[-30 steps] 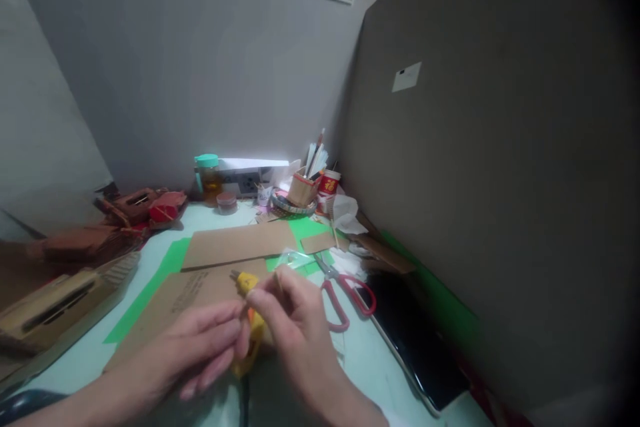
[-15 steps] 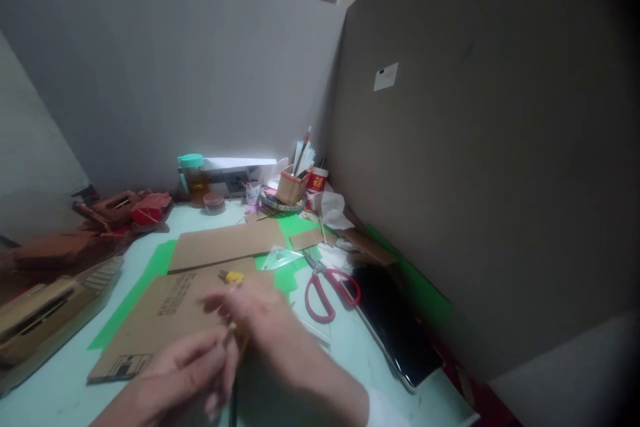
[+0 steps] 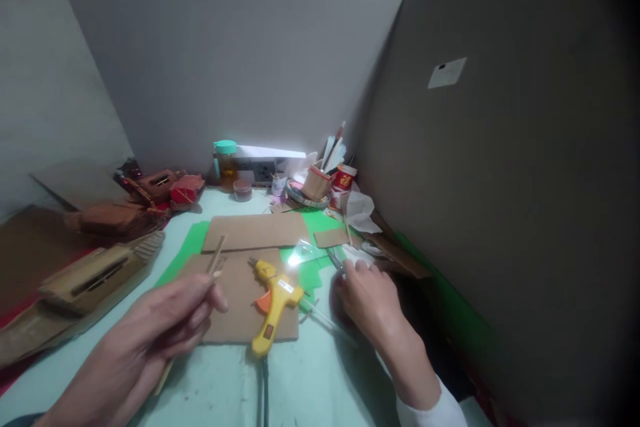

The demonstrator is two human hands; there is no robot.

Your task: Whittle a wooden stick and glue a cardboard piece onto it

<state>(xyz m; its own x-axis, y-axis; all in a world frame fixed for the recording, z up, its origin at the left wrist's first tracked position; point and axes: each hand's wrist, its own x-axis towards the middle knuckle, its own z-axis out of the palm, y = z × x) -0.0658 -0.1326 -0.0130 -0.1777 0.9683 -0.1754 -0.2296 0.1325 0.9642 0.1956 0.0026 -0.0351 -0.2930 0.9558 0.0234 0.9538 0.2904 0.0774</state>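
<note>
Pinched in my left hand (image 3: 175,317) are thin wooden sticks (image 3: 218,255), their tips pointing up past the thumb; a length of wood also shows below the palm. My right hand (image 3: 371,293) is closed over the handles of the scissors (image 3: 336,260), hiding most of them; only the blades show ahead of the fingers. Between the hands lies a yellow hot glue gun (image 3: 274,310) with an orange trigger, its nozzle over a brown cardboard sheet (image 3: 235,327) and its cord running toward me. A clear plastic set square (image 3: 306,252) lies beyond it.
Cardboard model boats (image 3: 95,287) line the left side. At the back stand a teal-lidded jar (image 3: 227,170), a small tub (image 3: 243,191), and a pen holder (image 3: 317,183) in a basket. A dark partition (image 3: 500,180) bounds the right, beside cardboard scraps (image 3: 400,257).
My hands have moved apart: the left went left with the sticks, the right went right onto the scissors. The glue gun, mostly hidden before, is now fully visible. The view has shifted left.
</note>
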